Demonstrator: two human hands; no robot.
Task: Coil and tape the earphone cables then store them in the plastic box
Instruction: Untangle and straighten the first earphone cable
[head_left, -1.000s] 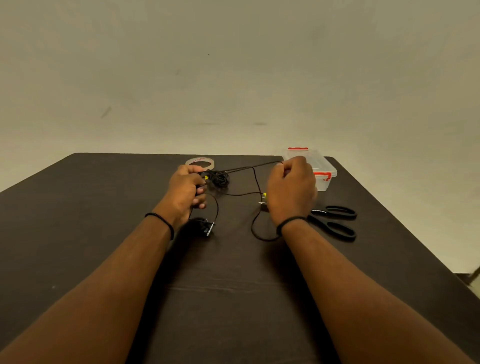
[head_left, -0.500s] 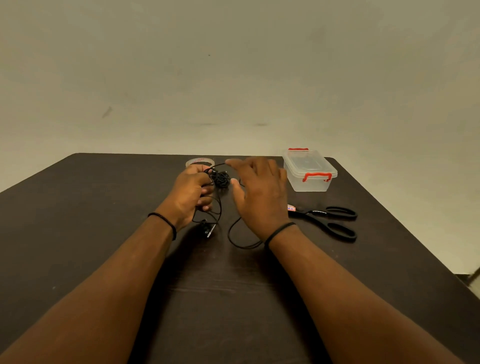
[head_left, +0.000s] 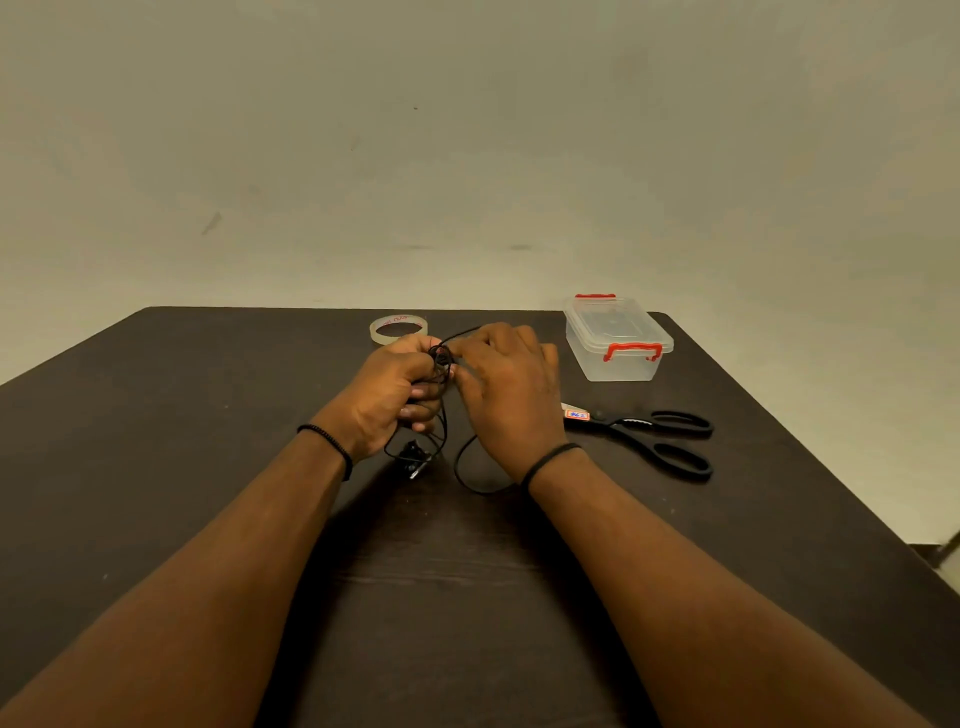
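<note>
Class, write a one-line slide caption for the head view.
Both hands wind a black earphone cable; tape, box, scissors wait nearby.

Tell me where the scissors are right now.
In the head view the scissors lie on the dark table, to the right of the right hand and just nearer than the plastic box.

I'm curling my left hand (head_left: 396, 391) into a fist, my right hand (head_left: 506, 387) pressing close beside it, fingers bent, both forearms reaching forward.
</note>
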